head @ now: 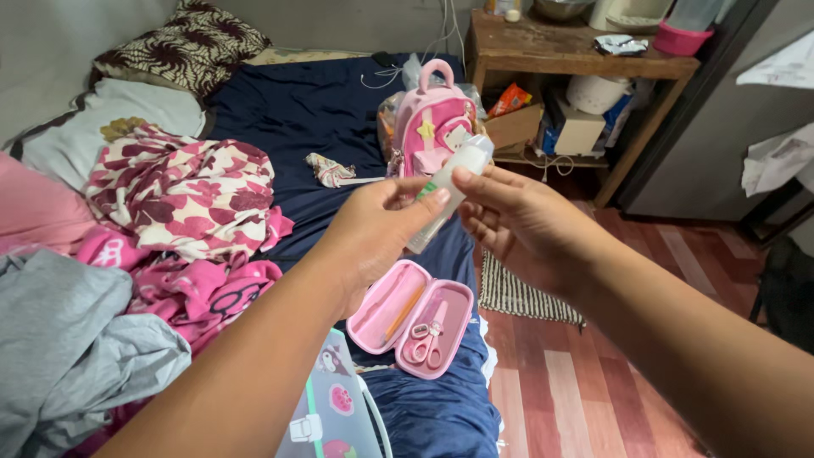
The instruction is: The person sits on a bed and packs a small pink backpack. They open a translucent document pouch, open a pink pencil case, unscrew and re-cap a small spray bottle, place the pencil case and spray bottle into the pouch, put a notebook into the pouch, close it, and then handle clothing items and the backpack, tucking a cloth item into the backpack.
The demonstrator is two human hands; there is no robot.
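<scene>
Both hands are up over the bed edge sharing a slim translucent bottle [448,191]: the left hand [377,233] has its fingers closed round the lower part, and the right hand [517,220] pinches it higher up with thumb on top. Its long axis tilts up and away, cap end toward the pink backpack [434,123]. Below lies an open pink pencil case [413,318] with scissors [426,341] on the navy sheet [305,119], wooden floor [585,390] to the right.
</scene>
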